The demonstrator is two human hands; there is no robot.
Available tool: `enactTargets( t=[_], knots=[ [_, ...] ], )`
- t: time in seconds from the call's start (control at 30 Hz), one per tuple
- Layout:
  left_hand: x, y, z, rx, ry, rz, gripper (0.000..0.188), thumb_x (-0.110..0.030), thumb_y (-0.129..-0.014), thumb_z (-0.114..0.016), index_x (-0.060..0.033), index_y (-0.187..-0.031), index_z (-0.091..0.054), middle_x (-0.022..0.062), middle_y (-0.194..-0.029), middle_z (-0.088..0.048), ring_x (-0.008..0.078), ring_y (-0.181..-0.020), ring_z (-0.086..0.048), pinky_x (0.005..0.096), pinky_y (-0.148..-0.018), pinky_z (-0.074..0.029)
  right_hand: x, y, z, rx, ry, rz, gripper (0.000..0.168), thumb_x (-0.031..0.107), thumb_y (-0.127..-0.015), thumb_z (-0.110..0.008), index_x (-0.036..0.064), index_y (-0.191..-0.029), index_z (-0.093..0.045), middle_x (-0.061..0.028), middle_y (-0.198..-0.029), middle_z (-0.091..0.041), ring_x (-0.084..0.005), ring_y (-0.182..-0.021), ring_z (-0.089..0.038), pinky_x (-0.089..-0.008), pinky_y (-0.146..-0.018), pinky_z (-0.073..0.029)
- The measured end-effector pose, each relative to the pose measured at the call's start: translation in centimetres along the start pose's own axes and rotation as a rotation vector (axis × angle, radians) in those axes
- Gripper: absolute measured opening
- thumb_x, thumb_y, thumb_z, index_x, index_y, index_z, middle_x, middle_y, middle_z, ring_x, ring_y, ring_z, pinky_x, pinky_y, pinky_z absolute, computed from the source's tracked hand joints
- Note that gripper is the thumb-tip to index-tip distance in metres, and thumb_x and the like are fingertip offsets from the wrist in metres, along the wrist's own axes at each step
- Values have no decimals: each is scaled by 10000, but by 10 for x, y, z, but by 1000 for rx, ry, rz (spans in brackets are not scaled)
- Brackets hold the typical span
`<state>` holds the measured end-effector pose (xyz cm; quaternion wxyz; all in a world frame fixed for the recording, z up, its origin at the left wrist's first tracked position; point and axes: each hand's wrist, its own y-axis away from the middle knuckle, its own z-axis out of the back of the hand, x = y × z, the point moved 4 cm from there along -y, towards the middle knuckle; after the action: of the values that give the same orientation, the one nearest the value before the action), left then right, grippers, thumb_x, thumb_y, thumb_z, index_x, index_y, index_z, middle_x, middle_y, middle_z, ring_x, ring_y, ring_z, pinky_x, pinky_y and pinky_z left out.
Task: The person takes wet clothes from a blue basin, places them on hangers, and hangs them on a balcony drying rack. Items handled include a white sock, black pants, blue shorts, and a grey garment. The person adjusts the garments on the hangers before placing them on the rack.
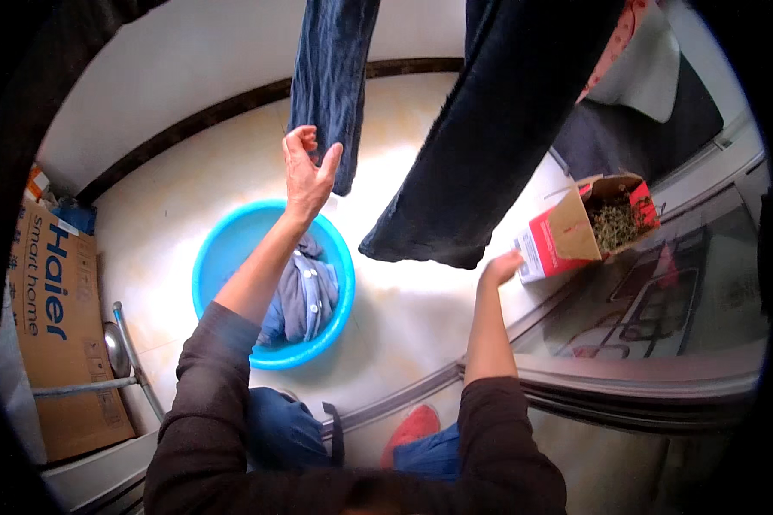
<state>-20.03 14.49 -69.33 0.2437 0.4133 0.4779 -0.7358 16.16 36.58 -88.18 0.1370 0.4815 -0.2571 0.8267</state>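
My left hand is raised in front of a dark blue trouser leg that hangs from above. Its thumb stands apart from the curled fingers, and no cloth shows between them; I cannot tell whether it touches the leg. A wide black trouser leg hangs to the right, its hem at the lower end. Just below and right of that hem is my right hand, blurred, its fingers hard to make out. Under my left forearm, a bright blue plastic basin on the floor holds crumpled grey-blue buttoned clothing.
At right, an open cardboard box contains dried plant matter. A large Haier carton and a metal tube frame stand left. A sliding-door track crosses the floor near my feet. More cloth hangs upper right.
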Motion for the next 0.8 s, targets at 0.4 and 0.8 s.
enactTargets(
  t=[0.4,0.8],
  knots=[
    [-80,-207,52,-286,-35,-297,745,-481,-787,-539,26,-1266,-278,224,-1240,-378,306,-1146,-394,383,-919,-344,485,115,16,317,-629,798,666,468,-818,-478,43,-1280,-256,-209,-1297,-330,-325,-1173,-383,-384,-911,-395],
    [-142,-266,71,-188,-56,-453,424,-441,-854,-468,-34,-780,-565,14,-558,-465,110,-550,-448,278,-535,-384,541,62,-7,468,-1045,733,398,398,-829,-526,25,-965,-561,-103,-789,-607,-211,-729,-578,-290,-678,-469]
  ],
)
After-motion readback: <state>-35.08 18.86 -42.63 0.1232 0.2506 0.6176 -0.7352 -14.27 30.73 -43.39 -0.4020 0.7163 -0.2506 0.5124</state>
